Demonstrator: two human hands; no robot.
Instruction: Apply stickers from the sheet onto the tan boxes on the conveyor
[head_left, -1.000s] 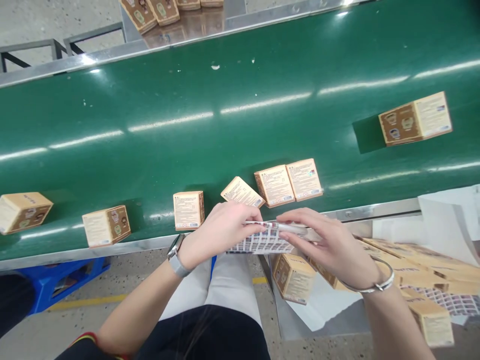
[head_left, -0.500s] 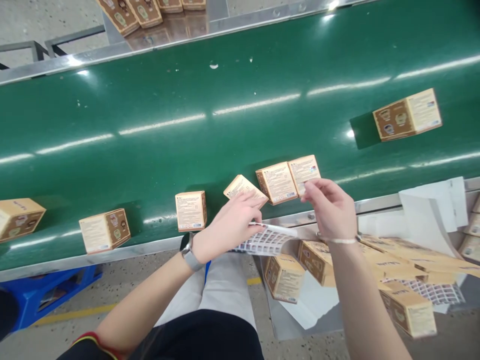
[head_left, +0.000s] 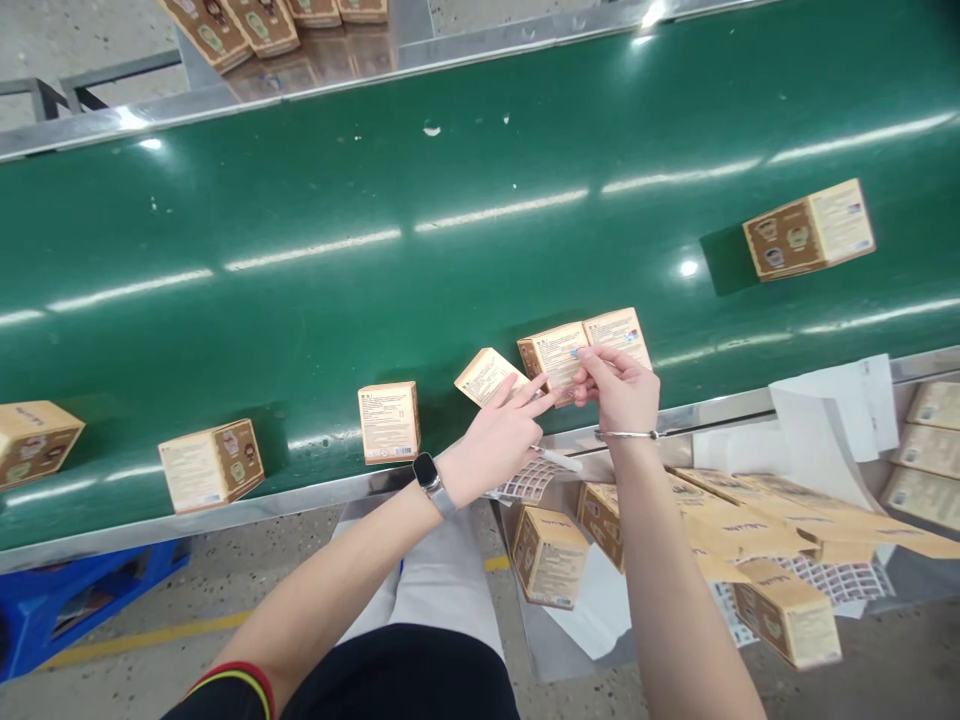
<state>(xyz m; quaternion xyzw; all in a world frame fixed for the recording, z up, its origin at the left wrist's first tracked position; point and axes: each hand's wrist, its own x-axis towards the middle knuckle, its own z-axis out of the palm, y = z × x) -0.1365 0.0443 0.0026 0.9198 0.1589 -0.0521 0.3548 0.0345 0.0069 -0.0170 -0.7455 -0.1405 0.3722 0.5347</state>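
Both hands are up at the near edge of the glossy green conveyor belt [head_left: 300,230]. The right hand [head_left: 619,385] has its fingers pressed together in a pinch on a small sticker, set against the printed top of a tan cardboard box [head_left: 559,360] that sits on the belt; what the sticker shows is too small to tell. A thin silver bangle [head_left: 628,434] rings that wrist. The left hand [head_left: 499,435], smartwatch [head_left: 426,470] on its wrist, holds a white sheet of small printed stickers [head_left: 529,480] under the palm while its index and middle fingers are stretched out, tips touching the same box at its near left corner.

A second tan box [head_left: 619,330] lies touching the first on its right, and a tilted tan box [head_left: 487,372] lies just to the left. Further left along the belt stand an upright tan box with a white label [head_left: 388,422], a brown-and-tan box [head_left: 212,465] and another at the frame edge [head_left: 34,440]. Well apart, on the right of the belt, sits a lone brown-and-cream box [head_left: 810,230].

Below the belt's steel rim, on the right, a metal worktop [head_left: 555,650] carries a heap of tan boxes [head_left: 551,555], flattened cartons [head_left: 757,510] and loose white backing paper [head_left: 832,410].
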